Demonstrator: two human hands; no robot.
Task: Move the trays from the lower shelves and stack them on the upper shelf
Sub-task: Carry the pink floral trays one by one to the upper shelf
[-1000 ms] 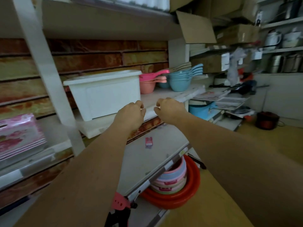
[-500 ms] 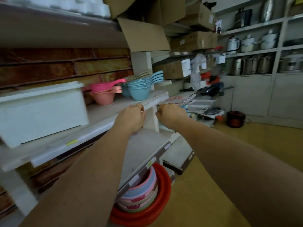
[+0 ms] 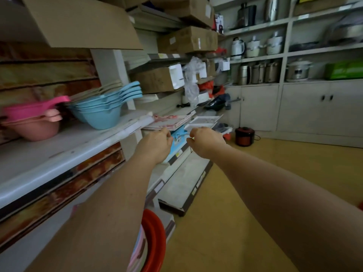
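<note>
Up on the shelf (image 3: 59,154), blue ladles (image 3: 98,112) sit nested beside pink ladles (image 3: 31,120).

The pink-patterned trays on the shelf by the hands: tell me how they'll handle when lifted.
The pink-patterned trays look thin and flat, so probably light and fairly stiff. They lie loosely stacked with edges slightly offset, so the stack may slide apart if tilted. The surface looks smooth, possibly slippery; a grip from both sides seems wise.
</note>
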